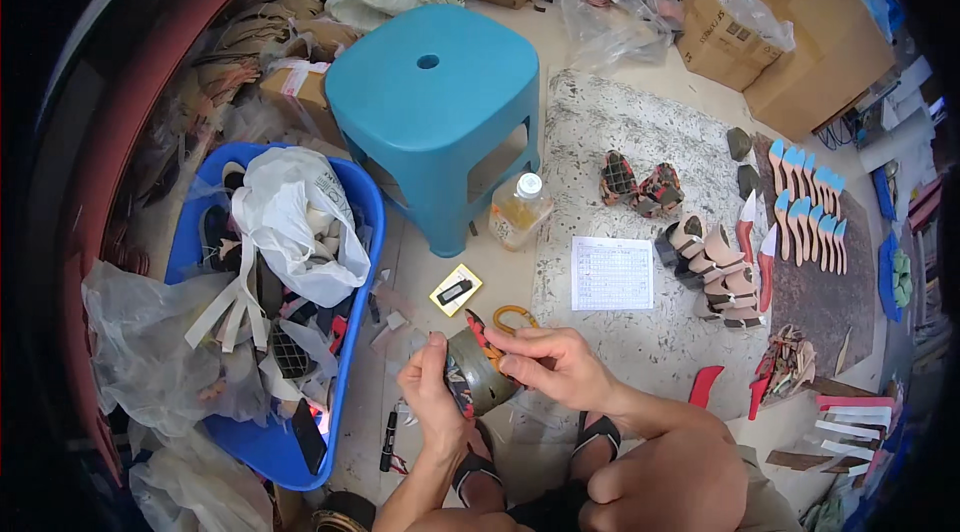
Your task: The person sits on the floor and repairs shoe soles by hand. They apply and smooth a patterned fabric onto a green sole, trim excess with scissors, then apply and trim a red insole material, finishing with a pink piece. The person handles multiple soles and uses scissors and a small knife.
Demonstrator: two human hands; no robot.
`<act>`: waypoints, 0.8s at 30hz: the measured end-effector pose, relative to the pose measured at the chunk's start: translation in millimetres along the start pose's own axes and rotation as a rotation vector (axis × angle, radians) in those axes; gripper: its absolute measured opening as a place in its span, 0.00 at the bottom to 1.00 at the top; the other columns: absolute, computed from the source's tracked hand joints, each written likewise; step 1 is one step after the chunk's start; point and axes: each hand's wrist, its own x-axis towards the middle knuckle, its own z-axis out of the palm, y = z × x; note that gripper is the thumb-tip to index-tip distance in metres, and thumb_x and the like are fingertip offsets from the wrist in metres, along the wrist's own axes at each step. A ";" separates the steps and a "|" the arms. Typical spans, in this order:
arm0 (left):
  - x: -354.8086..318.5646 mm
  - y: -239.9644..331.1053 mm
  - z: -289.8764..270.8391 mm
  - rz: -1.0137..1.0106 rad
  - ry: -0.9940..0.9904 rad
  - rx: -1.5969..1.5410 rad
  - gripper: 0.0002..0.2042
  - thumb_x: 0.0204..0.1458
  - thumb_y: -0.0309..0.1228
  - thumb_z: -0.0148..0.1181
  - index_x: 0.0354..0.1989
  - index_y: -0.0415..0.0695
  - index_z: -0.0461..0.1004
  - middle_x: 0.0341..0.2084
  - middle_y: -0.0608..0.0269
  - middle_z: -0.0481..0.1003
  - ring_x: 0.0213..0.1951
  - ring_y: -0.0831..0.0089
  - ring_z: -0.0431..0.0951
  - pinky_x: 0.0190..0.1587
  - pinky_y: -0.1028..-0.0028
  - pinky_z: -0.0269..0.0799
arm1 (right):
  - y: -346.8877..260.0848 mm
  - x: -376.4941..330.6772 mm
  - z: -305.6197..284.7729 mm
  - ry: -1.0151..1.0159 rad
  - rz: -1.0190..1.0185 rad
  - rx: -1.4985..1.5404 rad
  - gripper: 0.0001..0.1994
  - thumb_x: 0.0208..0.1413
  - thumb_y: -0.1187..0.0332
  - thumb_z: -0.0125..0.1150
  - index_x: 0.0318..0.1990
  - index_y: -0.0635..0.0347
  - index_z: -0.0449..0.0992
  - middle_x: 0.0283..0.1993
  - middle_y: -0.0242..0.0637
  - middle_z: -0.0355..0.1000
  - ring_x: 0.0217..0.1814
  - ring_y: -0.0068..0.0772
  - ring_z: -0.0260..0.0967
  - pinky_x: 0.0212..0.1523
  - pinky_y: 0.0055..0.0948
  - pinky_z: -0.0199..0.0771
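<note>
Closed around the near-left side of a curved grey-green piece [488,384] with a red-and-black patterned edge, my left hand [432,400] has its thumb pointing up. My right hand [555,364] pinches the patterned edge at the far right of the same piece. An orange-yellow loop [515,318], like a scissors handle, shows beside my right fingers; what it joins is hidden. Just beyond my hands lies a small black object on a yellow-and-white card [456,290]. A black marker [388,442] is on the floor to the left of my left wrist.
A blue tub [372,222] of scraps and plastic bags stands left. Beyond are a blue stool [430,82] and a bottle [520,212]. On the stained mat [590,132] are a printed sheet [612,274], patterned pieces [640,184] and stacked heel-like parts [722,277]; blue-tipped strips [800,182] lie right.
</note>
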 end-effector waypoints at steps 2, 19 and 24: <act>2.9 -3.5 -4.4 -0.012 -0.002 0.015 0.18 0.59 0.36 0.57 0.16 0.46 0.69 0.15 0.75 0.68 0.17 0.87 0.61 0.20 0.79 0.53 | -4.8 -1.3 -0.6 -0.035 -0.100 -0.248 0.19 0.63 0.71 0.57 0.60 0.64 0.70 0.34 0.29 0.68 0.35 0.16 0.63 0.34 0.18 0.64; 8.8 -0.6 -11.7 0.046 -0.127 0.206 0.19 0.58 0.32 0.59 0.13 0.44 0.68 0.14 0.78 0.65 0.18 0.88 0.57 0.21 0.79 0.49 | -21.1 -4.8 -22.2 0.021 -0.149 -0.456 0.10 0.54 0.72 0.63 0.42 0.66 0.81 0.33 0.46 0.79 0.29 0.38 0.79 0.29 0.28 0.76; 9.6 -4.3 -10.7 0.179 -0.118 0.316 0.20 0.58 0.33 0.59 0.13 0.44 0.68 0.13 0.78 0.65 0.18 0.89 0.56 0.21 0.79 0.48 | -26.7 -5.0 -12.3 0.028 -0.270 -0.713 0.09 0.53 0.70 0.65 0.38 0.66 0.81 0.28 0.46 0.77 0.26 0.44 0.76 0.26 0.33 0.75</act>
